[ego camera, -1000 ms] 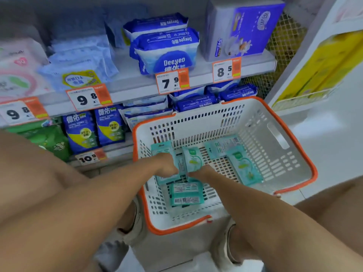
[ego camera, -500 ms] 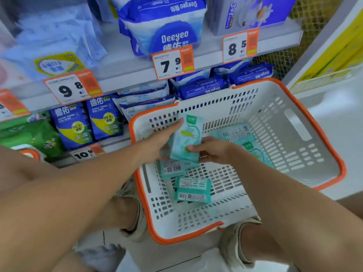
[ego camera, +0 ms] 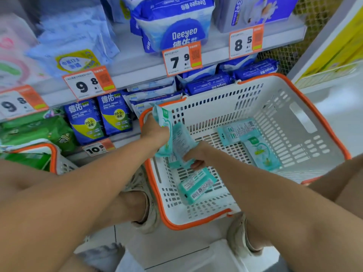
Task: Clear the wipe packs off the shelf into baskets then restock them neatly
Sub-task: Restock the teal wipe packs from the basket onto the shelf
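A white basket with an orange rim (ego camera: 322,122) stands on the floor before the shelf. My left hand (ego camera: 154,132) grips an upright teal wipe pack (ego camera: 164,122) at the basket's near-left corner. My right hand (ego camera: 195,154) holds a second teal pack (ego camera: 181,142), barcode side up, leaning against the first. More teal packs lie in the basket: one near the front (ego camera: 196,185), two at the right (ego camera: 261,152).
The lower shelf (ego camera: 125,139) holds blue wipe packs (ego camera: 115,114) and green packs (ego camera: 35,130) behind a 10.9 price tag. A second orange-rimmed basket (ego camera: 54,158) with green packs sits at the left. My feet flank the basket on the pale floor.
My left hand now grips the teal pack and has lifted it toward the basket's left rim. My right hand has picked up a second pack from the basket floor.
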